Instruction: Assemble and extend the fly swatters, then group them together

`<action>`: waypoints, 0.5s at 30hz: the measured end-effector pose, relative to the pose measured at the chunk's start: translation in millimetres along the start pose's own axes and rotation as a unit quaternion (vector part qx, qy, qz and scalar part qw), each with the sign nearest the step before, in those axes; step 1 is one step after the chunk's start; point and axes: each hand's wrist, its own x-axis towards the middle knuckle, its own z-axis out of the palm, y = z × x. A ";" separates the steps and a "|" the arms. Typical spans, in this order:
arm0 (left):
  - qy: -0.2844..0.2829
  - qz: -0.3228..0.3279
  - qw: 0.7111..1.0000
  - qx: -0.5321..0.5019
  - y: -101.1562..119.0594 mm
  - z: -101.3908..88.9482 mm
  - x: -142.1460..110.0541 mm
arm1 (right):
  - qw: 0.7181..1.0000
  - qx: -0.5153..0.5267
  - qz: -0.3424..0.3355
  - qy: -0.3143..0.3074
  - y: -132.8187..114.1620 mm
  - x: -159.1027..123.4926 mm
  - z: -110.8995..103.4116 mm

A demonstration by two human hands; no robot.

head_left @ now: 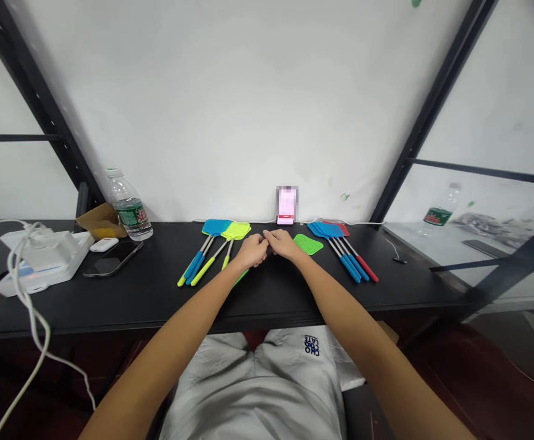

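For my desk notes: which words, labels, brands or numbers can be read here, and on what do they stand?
"CHO", "LATE": on the grey garment in the lap; middle line unclear.
Left water bottle's green label: too small to read.
Right water bottle's green label: too blurred.
Upright phone's screen: blurred out.

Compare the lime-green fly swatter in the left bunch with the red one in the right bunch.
The lime-green fly swatter has its head on top and fully showing, while the red fly swatter has its head mostly covered by blue swatter heads. The lime-green fly swatter has a lime grip; the red fly swatter has a red grip. Both lie flat on the black desk, with thin metal shafts and heads toward the wall.
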 end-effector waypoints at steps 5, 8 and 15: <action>0.034 -0.004 0.999 0.004 5.6 -0.9 -2.0 | 1.000 0.002 0.016 -0.022 -5.2 -0.9 -2.3; 0.076 0.003 0.995 0.069 7.0 -5.0 -0.9 | 0.999 -0.022 0.021 -0.018 -3.4 1.1 -5.5; 0.138 -0.029 0.949 0.282 -1.4 -21.1 6.5 | 0.998 -0.011 0.061 0.013 8.0 4.4 -15.9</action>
